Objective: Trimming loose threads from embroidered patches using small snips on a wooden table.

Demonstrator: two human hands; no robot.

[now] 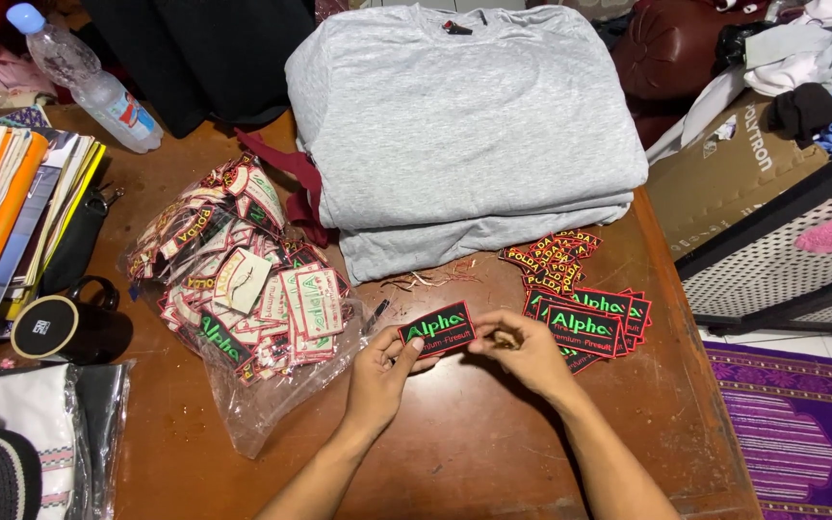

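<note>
Presently a black embroidered patch point(437, 328) is held just above the worktop point(474, 453), long axis crosswise, pinched at its left end by the left hand point(384, 371); the right hand point(529, 349) is closed near its right end, beside a patch stack point(589, 323).

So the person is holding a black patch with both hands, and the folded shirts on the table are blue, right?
Not quite. The head view shows both hands, left hand and right hand, holding the black patch, but the folded shirts on the table are light grey, not blue.
</note>
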